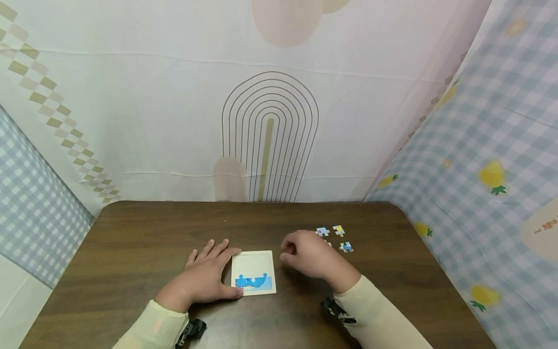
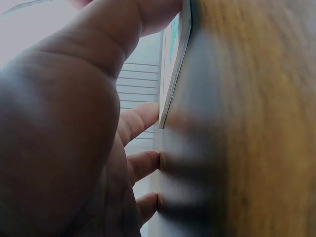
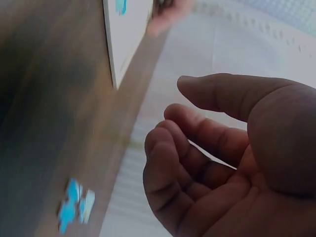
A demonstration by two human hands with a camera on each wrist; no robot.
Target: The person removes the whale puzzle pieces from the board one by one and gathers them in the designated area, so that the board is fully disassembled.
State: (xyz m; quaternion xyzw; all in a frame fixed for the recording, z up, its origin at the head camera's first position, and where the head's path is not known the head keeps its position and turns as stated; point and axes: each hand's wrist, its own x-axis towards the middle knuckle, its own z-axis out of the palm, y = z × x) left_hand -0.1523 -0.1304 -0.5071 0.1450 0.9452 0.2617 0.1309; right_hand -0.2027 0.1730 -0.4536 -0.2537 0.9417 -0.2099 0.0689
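A square, pale puzzle tray (image 1: 253, 261) lies on the table, with joined blue puzzle pieces (image 1: 260, 282) along its near side. Spread flat at the tray's left is my left hand (image 1: 205, 278), its thumb on the near left corner and its index fingertip at the far left corner. In the left wrist view the fingertips (image 2: 150, 160) meet the tabletop beside the tray edge (image 2: 173, 91). My right hand (image 1: 308, 254) hovers right of the tray, fingers loosely curled; the right wrist view shows a gap between thumb and fingers (image 3: 173, 143) with nothing in it.
Loose puzzle pieces lie beyond and right of my right hand: a light blue one (image 1: 322, 231), a yellowish one (image 1: 338, 230) and a blue one (image 1: 346, 247). Another is partly hidden by the hand. The brown table (image 1: 174, 223) ends at a patterned cloth (image 1: 174, 121).
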